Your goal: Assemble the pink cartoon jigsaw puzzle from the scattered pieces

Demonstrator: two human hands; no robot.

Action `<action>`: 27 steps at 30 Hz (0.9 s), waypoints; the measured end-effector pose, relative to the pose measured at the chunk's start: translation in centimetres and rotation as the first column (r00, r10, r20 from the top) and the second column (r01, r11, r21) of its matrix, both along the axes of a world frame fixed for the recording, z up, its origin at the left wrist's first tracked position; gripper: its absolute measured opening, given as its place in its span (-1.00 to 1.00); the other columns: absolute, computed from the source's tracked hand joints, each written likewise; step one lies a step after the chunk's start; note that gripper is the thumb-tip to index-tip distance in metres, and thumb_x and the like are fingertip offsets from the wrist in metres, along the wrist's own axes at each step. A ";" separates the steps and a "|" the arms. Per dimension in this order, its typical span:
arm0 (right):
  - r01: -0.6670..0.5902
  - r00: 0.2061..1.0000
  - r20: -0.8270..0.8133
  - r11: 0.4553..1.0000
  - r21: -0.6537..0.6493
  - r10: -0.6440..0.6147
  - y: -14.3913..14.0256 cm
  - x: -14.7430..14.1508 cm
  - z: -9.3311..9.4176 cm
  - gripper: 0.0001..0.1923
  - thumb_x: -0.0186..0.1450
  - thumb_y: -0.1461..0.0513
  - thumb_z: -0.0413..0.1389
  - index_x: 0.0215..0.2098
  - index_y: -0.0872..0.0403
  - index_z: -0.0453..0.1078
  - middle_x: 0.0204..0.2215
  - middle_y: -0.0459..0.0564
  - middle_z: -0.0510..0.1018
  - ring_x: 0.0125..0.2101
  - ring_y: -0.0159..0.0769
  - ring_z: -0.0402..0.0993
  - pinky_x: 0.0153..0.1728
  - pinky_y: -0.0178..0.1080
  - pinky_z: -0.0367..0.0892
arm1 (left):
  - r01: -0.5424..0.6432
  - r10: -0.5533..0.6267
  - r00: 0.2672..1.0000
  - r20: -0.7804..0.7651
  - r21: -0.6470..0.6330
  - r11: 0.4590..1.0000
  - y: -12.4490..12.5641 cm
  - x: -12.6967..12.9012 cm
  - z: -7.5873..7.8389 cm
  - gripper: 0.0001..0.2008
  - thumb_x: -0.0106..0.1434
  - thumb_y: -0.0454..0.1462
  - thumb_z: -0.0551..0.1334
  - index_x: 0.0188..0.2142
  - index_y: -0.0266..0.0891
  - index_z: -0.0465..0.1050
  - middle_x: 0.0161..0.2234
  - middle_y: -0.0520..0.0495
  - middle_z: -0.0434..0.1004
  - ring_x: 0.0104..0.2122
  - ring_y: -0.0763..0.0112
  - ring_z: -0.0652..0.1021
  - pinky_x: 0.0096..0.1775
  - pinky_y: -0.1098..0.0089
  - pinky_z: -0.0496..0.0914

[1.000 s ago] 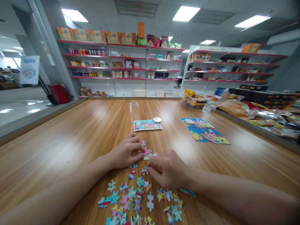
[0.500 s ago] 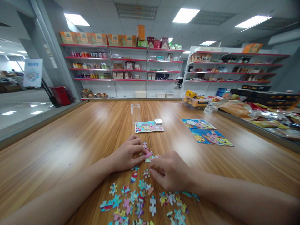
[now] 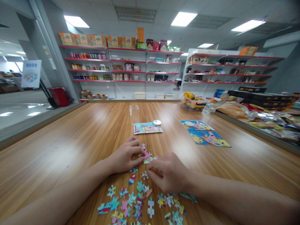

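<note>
A small joined cluster of jigsaw puzzle pieces (image 3: 147, 157), pink and green, lies on the wooden table between my hands. My left hand (image 3: 127, 154) holds its left side, fingers bent and fingertips pressed on the pieces. At the cluster's lower right edge, the curled fingers of my right hand (image 3: 167, 172) are pinched together and cover part of it. A single puzzle piece (image 3: 144, 175) sits just below, near the right thumb. Closer to me are several loose pieces, among them a white one (image 3: 151, 207) and a pink one (image 3: 125, 208); my right forearm partly hides some blue ones.
Beyond my hands lies a cartoon picture strip (image 3: 147, 128) with a white lid (image 3: 157, 122) on it, beside a clear jar (image 3: 134, 115). To the right are blue picture cards (image 3: 209, 138) under another lid (image 3: 189, 124), a toy bin (image 3: 193, 102) and snack packets (image 3: 234, 110).
The view has shifted slightly, so everything sits a little further left and lower. Both hands keep nearly the same places at the puzzle cluster.
</note>
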State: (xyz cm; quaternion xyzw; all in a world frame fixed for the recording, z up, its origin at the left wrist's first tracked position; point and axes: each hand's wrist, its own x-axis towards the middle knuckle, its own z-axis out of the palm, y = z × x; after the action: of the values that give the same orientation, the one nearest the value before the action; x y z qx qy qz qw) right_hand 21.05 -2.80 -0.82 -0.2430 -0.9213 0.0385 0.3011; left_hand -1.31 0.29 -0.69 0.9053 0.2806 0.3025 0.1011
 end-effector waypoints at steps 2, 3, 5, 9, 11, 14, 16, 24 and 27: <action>0.000 1.000 -0.002 1.000 0.004 0.000 0.0 0.0 0.0 -0.85 0.20 0.30 0.05 -0.48 0.10 0.42 -0.70 -0.14 0.43 -0.70 -0.41 0.31 -0.62 -0.32 0.00 | -0.005 0.005 1.000 -0.003 -0.006 1.000 0.0 0.0 0.0 -0.90 0.32 -0.28 0.25 -0.23 -0.22 0.55 -0.31 -0.10 0.41 -0.15 0.21 0.35 -0.10 0.23 0.33; -0.001 1.000 -0.002 1.000 0.003 0.001 0.0 0.0 0.1 -0.86 0.20 0.29 0.05 -0.48 0.10 0.43 -0.71 -0.14 0.42 -0.70 -0.41 0.31 -0.62 -0.32 0.01 | -0.006 0.006 1.000 -0.002 -0.006 1.000 0.1 0.0 -0.1 -0.90 0.32 -0.28 0.25 -0.23 -0.21 0.55 -0.30 -0.10 0.41 -0.15 0.21 0.35 -0.10 0.23 0.33; -0.002 1.000 -0.001 1.000 0.000 0.002 0.0 0.0 0.1 -0.85 0.20 0.29 0.05 -0.48 0.10 0.43 -0.71 -0.15 0.41 -0.71 -0.41 0.31 -0.62 -0.32 0.01 | -0.005 0.005 1.000 0.002 -0.005 1.000 0.1 0.0 -0.1 -0.90 0.32 -0.28 0.25 -0.23 -0.21 0.55 -0.31 -0.10 0.41 -0.15 0.21 0.35 -0.10 0.23 0.33; 0.003 1.000 0.007 1.000 -0.003 -0.003 0.0 0.0 0.1 -0.85 0.21 0.29 0.05 -0.48 0.10 0.43 -0.71 -0.15 0.42 -0.70 -0.40 0.33 -0.61 -0.33 0.01 | 0.000 0.000 1.000 0.006 0.004 1.000 0.1 0.0 -0.2 -0.90 0.32 -0.28 0.25 -0.23 -0.21 0.55 -0.31 -0.10 0.41 -0.16 0.21 0.36 -0.10 0.23 0.33; 0.003 1.000 0.005 1.000 -0.004 -0.003 0.0 0.0 0.0 -0.85 0.21 0.29 0.06 -0.48 0.10 0.43 -0.71 -0.15 0.42 -0.69 -0.40 0.33 -0.61 -0.33 0.01 | 0.000 0.000 1.000 0.007 0.005 1.000 0.1 0.0 -0.2 -0.90 0.32 -0.28 0.25 -0.23 -0.21 0.55 -0.31 -0.10 0.41 -0.16 0.21 0.36 -0.10 0.23 0.33; -0.005 1.000 -0.003 1.000 -0.016 0.005 0.1 0.0 -0.1 -0.86 0.21 0.29 0.06 -0.47 0.10 0.43 -0.71 -0.15 0.41 -0.69 -0.41 0.33 -0.61 -0.34 0.02 | -0.001 0.001 1.000 0.009 0.002 1.000 0.1 0.0 -0.3 -0.90 0.32 -0.29 0.25 -0.23 -0.21 0.55 -0.31 -0.10 0.41 -0.15 0.21 0.35 -0.10 0.23 0.33; -0.004 1.000 0.000 1.000 -0.021 0.004 0.1 0.0 0.0 -0.86 0.22 0.29 0.05 -0.46 0.10 0.43 -0.71 -0.15 0.41 -0.69 -0.42 0.33 -0.61 -0.35 0.02 | -0.002 0.002 1.000 0.005 0.003 1.000 0.1 0.0 -0.3 -0.90 0.32 -0.28 0.25 -0.23 -0.21 0.55 -0.31 -0.10 0.41 -0.15 0.21 0.35 -0.10 0.23 0.33; -0.001 0.999 0.038 1.000 0.000 0.001 0.1 -0.1 0.1 -0.84 0.21 0.29 0.05 -0.52 0.10 0.39 -0.71 -0.15 0.39 -0.68 -0.44 0.29 -0.59 -0.33 -0.01 | -0.002 0.002 1.000 -0.001 0.012 1.000 0.0 -0.1 -0.1 -0.88 0.33 -0.27 0.24 -0.23 -0.22 0.56 -0.31 -0.11 0.41 -0.15 0.20 0.35 -0.08 0.21 0.32; 0.003 0.999 0.050 1.000 -0.002 -0.003 -0.1 0.0 0.2 -0.83 0.21 0.30 0.05 -0.53 0.09 0.38 -0.71 -0.16 0.37 -0.68 -0.45 0.25 -0.59 -0.32 -0.02 | 0.000 0.000 1.000 -0.012 0.004 1.000 0.0 -0.1 -0.2 -0.89 0.32 -0.27 0.25 -0.22 -0.22 0.56 -0.30 -0.10 0.41 -0.15 0.21 0.36 -0.09 0.23 0.33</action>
State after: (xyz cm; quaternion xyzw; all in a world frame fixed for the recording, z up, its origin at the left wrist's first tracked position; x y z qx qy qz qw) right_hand 21.05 -2.86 -0.64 -0.2455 -0.9281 0.0330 0.2779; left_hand -1.39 0.33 -0.88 0.9072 0.2808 0.2977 0.0978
